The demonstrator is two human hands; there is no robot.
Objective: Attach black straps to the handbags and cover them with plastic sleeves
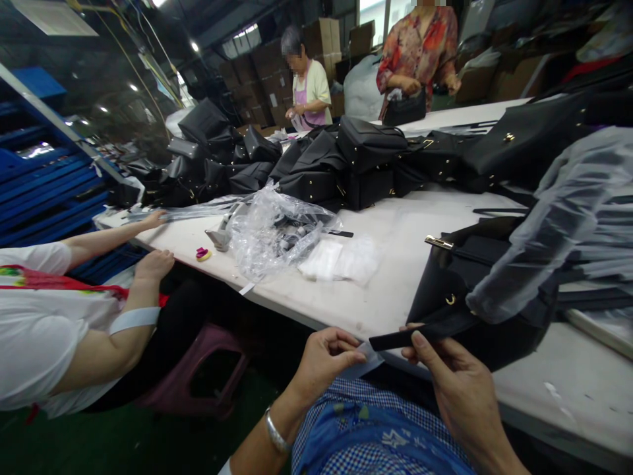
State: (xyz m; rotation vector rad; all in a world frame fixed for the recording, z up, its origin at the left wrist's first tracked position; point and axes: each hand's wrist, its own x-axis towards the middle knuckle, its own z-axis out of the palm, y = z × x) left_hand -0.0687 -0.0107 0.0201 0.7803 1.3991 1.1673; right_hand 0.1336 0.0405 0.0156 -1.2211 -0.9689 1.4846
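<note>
While the left hand [324, 359] pinches translucent film [368, 361] and the right hand [457, 373] grips a black strap [393, 340], its end between them, the step seems to be matching film to strap; the next move calls for careful alignment. Beyond the right hand, plastic wrapping [548, 231] overlies the black bag [428, 297]; past the left, crumpled plastic [270, 231] crowds the worktop [390, 290]

No text, brand or number can be read. On the apron [376, 432], at the lower centre of the frame, a white star-like mark [393, 437] stands beside pale strokes too blurred to tell as letters or pattern. At the upper centre left, a small white patch [273, 100], perhaps a label, shows on the stacked cartons [258, 78], too small to make out.
</note>
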